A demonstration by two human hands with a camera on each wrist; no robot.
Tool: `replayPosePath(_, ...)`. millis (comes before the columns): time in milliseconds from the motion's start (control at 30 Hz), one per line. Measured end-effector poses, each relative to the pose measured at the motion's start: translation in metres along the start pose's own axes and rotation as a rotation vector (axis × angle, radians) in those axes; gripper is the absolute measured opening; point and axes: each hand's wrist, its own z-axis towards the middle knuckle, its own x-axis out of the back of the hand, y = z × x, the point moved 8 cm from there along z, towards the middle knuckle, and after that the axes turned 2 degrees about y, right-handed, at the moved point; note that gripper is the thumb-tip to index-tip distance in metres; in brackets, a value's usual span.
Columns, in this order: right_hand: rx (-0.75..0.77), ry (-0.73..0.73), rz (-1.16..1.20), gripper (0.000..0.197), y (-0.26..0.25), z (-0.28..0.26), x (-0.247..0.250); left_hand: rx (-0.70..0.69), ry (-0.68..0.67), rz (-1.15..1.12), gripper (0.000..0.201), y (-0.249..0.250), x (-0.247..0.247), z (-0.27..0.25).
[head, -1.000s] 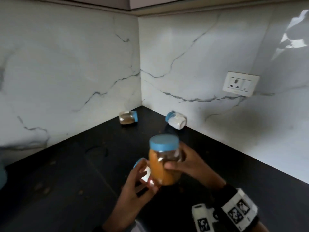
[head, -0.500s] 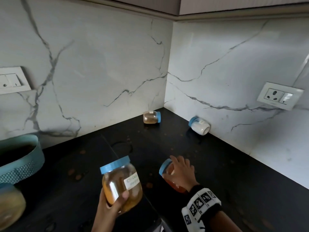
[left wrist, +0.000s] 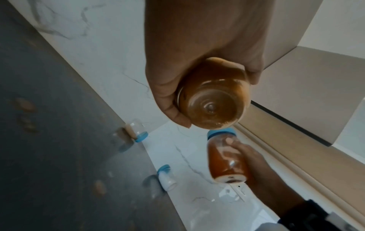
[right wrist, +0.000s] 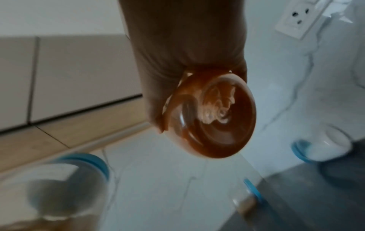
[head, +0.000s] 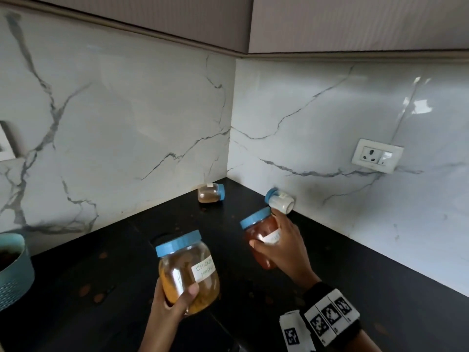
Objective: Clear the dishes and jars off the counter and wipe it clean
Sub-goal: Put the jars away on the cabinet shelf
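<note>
yellow spice jar [head: 188, 273] label "CHICKEN MASALA"

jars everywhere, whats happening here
A person is clearing jars off a black counter. The left hand holds a jar of yellow powder, and the right hand grips a jar of reddish powder, both lifted. Two smaller jars, a brown-filled jar and a white-filled jar, lie on their sides near the corner.
</note>
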Motion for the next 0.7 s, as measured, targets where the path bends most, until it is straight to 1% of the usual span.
replayPosePath(33, 0.014, 0.067, 0.066, 0.095, -0.008, -0.003, 0.018, -0.007, -0.04, -0.011, 0.091, 0.004, -0.008, 0.002)
replayPosePath(67, 0.032, 0.133, 0.132, 0.094, -0.015, -0.006, 0.037, -0.007, -0.07, -0.021, 0.102, 0.009, -0.019, 0.007)
replayPosePath(133, 0.084, 0.259, 0.201, 0.087, -0.03, -0.013, 0.077, -0.005, -0.115, -0.037, 0.109, 0.02, -0.041, 0.016)
replayPosePath(233, 0.161, 0.473, 0.203, 0.08, -0.054, -0.021, 0.142, -0.07, -0.191, -0.067, 0.112, 0.054, -0.085, 0.024)
replayPosePath(400, 0.308, 0.855, 0.245, 0.069, -0.085, -0.031, 0.27, -0.21, -0.308, -0.127, 0.097, 0.118, -0.161, 0.033)
replayPosePath(500, 0.403, 1.072, 0.286, 0.062, -0.094, -0.037, 0.342, -0.298, -0.337, -0.133, 0.08, 0.147, -0.196, 0.036)
replayPosePath(567, 0.454, 1.212, 0.299, 0.062, -0.101, -0.039, 0.385, -0.337, -0.383, -0.165, 0.065, 0.162, -0.219, 0.036)
replayPosePath(600, 0.47, 1.259, 0.308, 0.062, -0.104, -0.039, 0.403, -0.356, -0.419, -0.169, 0.067, 0.169, -0.228, 0.034)
replayPosePath(667, 0.5, 1.317, 0.299, 0.062, -0.113, -0.033, 0.436, -0.391, -0.494, -0.168, 0.096, 0.175, -0.246, 0.032)
replayPosePath(700, 0.511, 1.333, 0.272, 0.062, -0.118, -0.027, 0.449, -0.394, -0.504, -0.166, 0.105, 0.174, -0.252, 0.033)
